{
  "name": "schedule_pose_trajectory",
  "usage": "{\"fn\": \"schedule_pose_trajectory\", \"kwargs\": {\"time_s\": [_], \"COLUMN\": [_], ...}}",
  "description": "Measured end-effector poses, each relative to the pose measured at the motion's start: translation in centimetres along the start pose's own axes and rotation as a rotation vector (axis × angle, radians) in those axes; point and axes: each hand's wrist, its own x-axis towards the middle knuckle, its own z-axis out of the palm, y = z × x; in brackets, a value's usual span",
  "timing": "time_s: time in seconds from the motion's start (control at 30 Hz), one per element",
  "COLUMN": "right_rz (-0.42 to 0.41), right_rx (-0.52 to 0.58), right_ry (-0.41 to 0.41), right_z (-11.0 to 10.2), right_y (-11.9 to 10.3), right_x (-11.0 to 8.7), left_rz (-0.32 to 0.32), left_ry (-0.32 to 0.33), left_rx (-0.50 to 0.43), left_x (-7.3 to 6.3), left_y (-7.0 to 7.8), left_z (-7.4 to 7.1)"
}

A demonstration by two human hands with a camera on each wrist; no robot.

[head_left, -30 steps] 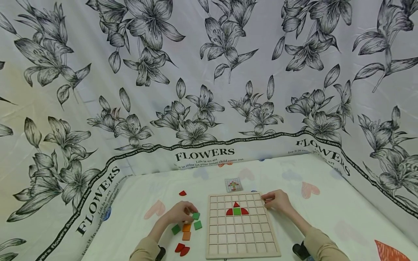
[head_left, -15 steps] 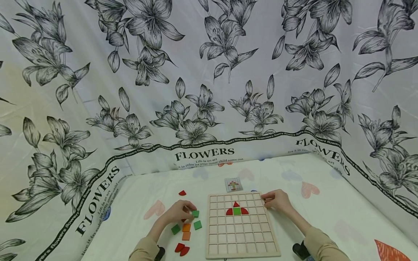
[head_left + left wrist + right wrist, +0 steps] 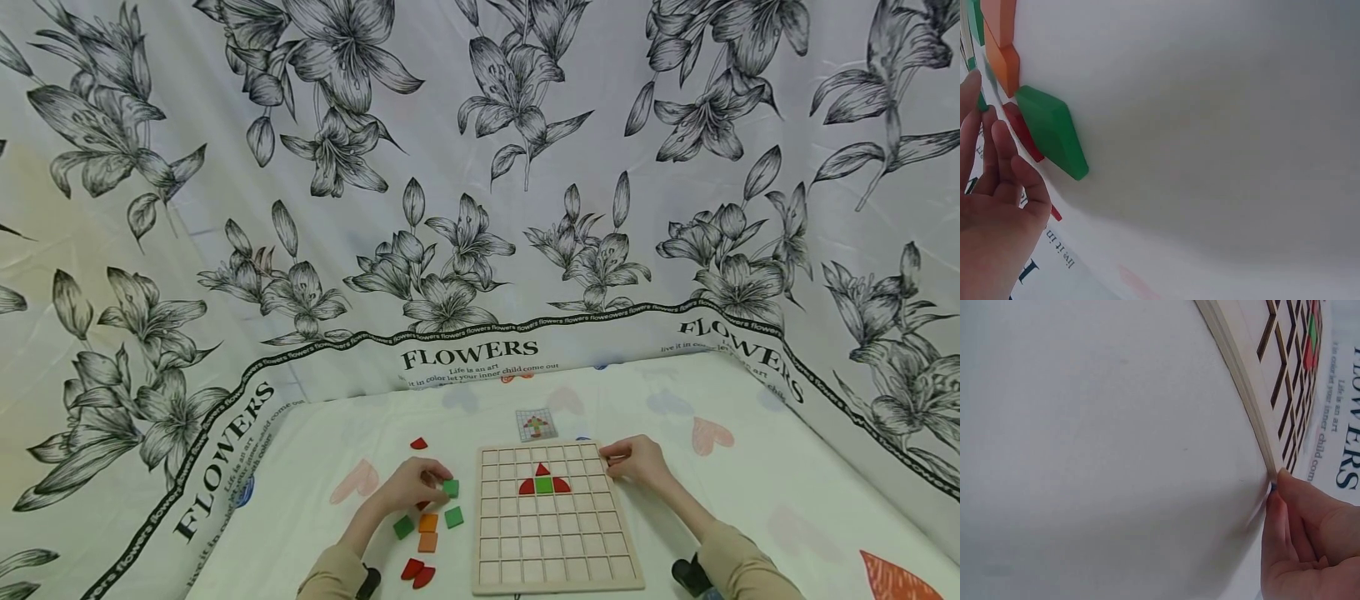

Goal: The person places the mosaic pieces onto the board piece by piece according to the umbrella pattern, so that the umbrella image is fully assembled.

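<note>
My left hand (image 3: 414,485) pinches a green square tile (image 3: 451,488) between thumb and fingertips, left of the wooden grid board (image 3: 551,575). In the left wrist view the same hand (image 3: 997,194) covers most of that tile. My right hand (image 3: 637,461) grips the board's right edge near its far corner. The right wrist view shows that hand (image 3: 1313,537) with its thumb on the rim and its fingers below. In the grid lie a green square (image 3: 543,486), a red triangle (image 3: 542,471) above it, and red quarter-round tiles (image 3: 527,487) at either side.
Left of the board lie loose green tiles (image 3: 454,517), orange tiles (image 3: 427,542) and red quarter-round tiles (image 3: 423,577). Another red tile (image 3: 418,443) lies farther back. A small pattern card (image 3: 536,425) sits behind the board. A floral curtain (image 3: 480,250) surrounds the table.
The pinched green tile has turned a little and risen slightly in my left fingers. My right hand and the board have stayed in place.
</note>
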Motion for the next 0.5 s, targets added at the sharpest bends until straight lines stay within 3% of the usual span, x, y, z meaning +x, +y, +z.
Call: {"fn": "schedule_pose_trajectory", "kwargs": {"time_s": [0.23,0.5], "right_rz": [0.0,0.01], "right_rx": [-0.006,-0.015], "right_ry": [-0.001,-0.001], "right_z": [0.0,0.0], "right_y": [-0.1,-0.2], "right_x": [0.0,0.0], "left_rz": [0.077,0.112], "left_ry": [0.044,0.071], "left_rx": [-0.009,-0.011], "left_x": [0.5,1.7], "left_y": [0.6,1.8], "left_z": [0.4,1.5]}}
